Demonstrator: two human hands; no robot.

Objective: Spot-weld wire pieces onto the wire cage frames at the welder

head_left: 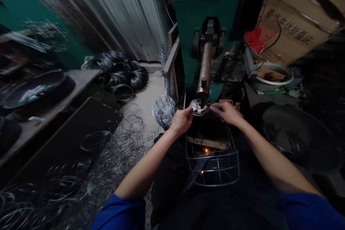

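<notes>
Since the wire frame (215, 169), hanging below the upper electrode (204, 91) of the spot welder (207, 9), likely needs steadying, the left hand (183, 121) and right hand (228, 114) apparently pinch its upper wires on either side.

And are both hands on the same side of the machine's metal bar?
No, the left hand is left of the metal bar's lower end, the right hand right of it.

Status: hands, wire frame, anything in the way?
Left hand, right hand pinching upper end of wire frame. Steel rod close by. Orange sparks glowing below hands.
</notes>
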